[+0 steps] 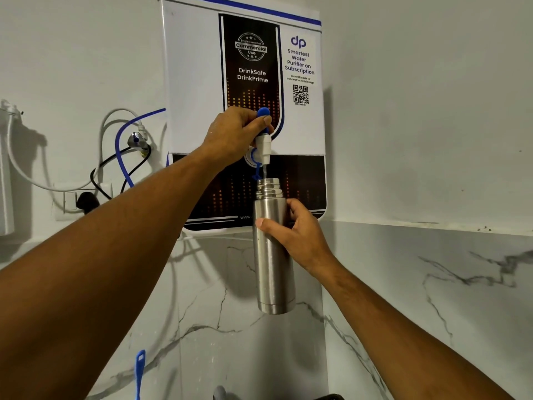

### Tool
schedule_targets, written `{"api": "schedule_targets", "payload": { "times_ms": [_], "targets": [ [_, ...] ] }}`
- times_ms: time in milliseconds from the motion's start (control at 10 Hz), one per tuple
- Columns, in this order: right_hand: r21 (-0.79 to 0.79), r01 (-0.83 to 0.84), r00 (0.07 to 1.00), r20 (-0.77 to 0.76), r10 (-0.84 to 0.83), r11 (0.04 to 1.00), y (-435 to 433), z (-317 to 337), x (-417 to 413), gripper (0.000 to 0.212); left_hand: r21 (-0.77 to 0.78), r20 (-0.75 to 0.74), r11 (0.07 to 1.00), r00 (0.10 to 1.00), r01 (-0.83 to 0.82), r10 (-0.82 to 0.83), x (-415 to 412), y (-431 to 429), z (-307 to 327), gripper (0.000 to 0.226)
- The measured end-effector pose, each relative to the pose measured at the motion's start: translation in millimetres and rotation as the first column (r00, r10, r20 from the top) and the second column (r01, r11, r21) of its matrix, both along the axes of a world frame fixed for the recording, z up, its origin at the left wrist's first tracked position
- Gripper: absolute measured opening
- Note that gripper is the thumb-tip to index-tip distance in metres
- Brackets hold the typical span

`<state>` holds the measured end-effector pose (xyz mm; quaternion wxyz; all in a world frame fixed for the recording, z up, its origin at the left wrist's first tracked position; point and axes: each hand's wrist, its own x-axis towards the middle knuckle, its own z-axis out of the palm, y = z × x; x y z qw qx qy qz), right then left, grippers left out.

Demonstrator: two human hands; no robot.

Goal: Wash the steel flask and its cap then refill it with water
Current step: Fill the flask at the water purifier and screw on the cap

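Wall [418,111] ahead of me: plain white paint on top, marble-look cladding [418,284] below, white with grey veins. A narrow ledge [432,225] runs where they meet, with dark specks on it at the right.

Water purifier [196,67] is mounted on the paint: white box, blue stripe on top, black-and-orange front panel, QR sticker.

On my left of it, a blue tube [121,145], a white hose [28,180] and a black cable [101,174] loop around a chrome valve [138,140]. A black plug [86,201] sits in a white switch plate [69,202].

There's a white unit [5,183] at the far left, cut off by the frame. A blue plastic handle [140,373] shows at the bottom edge.

Lighting is soft; shadows fall right and down.
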<state>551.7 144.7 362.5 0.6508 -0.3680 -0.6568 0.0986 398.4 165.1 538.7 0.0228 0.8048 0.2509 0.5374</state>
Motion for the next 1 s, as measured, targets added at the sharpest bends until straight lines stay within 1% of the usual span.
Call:
{"api": "schedule_targets", "payload": {
  "times_ms": [300, 1000],
  "targets": [
    [-0.001, 0.001, 1.000, 0.002, -0.001, 1.000, 1.1, -0.1, 0.2, 0.047, 0.006, -0.003, 1.000, 1.000, 0.005, -0.005, -0.7, 1.1, 0.3, 0.034],
    [0.004, -0.008, 1.000, 0.001, 0.008, 1.000, 0.1, 0.9, -0.3, 0.045, 0.008, -0.002, 1.000, 1.000, 0.008, -0.008, -0.2, 2.1, 0.1, 0.035]
  ]
}}
